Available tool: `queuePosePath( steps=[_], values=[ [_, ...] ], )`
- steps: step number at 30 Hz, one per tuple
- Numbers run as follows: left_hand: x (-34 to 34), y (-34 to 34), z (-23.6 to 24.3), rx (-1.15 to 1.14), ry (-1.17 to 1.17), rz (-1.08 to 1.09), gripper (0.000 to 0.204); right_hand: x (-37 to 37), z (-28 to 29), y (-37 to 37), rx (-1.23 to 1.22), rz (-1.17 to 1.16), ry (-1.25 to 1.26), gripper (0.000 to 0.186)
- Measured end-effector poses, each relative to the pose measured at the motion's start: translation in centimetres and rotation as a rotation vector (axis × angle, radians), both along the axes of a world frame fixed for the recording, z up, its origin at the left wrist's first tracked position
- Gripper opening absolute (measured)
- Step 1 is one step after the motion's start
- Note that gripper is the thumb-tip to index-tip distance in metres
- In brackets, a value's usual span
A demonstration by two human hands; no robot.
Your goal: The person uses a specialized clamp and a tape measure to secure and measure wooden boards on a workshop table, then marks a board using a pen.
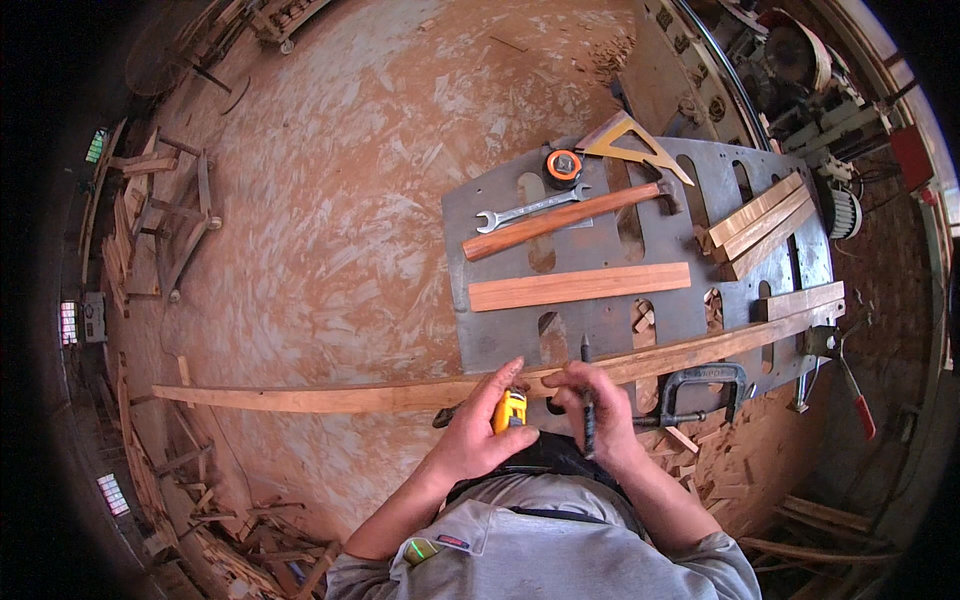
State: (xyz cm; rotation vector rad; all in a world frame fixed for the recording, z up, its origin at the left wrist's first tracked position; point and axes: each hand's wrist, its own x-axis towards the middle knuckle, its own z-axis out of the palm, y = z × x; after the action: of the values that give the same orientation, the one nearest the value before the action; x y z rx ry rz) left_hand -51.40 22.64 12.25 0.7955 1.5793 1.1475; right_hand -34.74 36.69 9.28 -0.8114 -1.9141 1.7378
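Note:
My left hand (476, 425) is closed around a yellow tape measure (511, 411), close in front of my body. Between the fingers of my right hand (604, 408) is a slim black pen (588, 418), its tip pointing away from me. Both hands are at the near edge of a long wooden strip (400, 394), which runs across the metal table and far out past its left side. My fingertips are close to the strip; whether they touch it I cannot tell. A dark C-clamp (735, 378) sits at the strip's near side, right of my right hand.
On the slotted metal table (470, 340) lie a flat board (580, 287), a hammer (570, 221), a wrench (530, 208), an orange-and-black tape measure (563, 168), a yellow set square (640, 145) and several wood blocks (765, 225). A red-handled clamp (858, 390) hangs at the right edge.

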Motion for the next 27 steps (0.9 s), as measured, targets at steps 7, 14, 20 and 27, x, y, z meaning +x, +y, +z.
queuePosePath(
  steps=[7, 14, 20, 27],
  values=[
    [0.7, 1.6, 1.1, -0.026, 0.229, -0.301, 0.101, 0.6, 1.2, -1.4, -0.142, 0.136, -0.033, 0.035],
    [0.7, 2.3, 1.4, -0.097, 0.206, -0.369, 0.108, 0.9, 1.2, -1.2, -0.121, 0.137, -0.055, 0.034],
    [0.7, 2.9, 1.2, -0.107, 0.239, -0.339, 0.101, 0.7, 0.9, -0.6, -0.099, 0.104, -0.078, 0.035],
    [-0.1, 2.0, 0.0, -0.103, 0.185, -0.158, 0.081, 1.0, -1.1, -0.2, -0.075, 0.023, -0.078, 0.041]
  ],
)
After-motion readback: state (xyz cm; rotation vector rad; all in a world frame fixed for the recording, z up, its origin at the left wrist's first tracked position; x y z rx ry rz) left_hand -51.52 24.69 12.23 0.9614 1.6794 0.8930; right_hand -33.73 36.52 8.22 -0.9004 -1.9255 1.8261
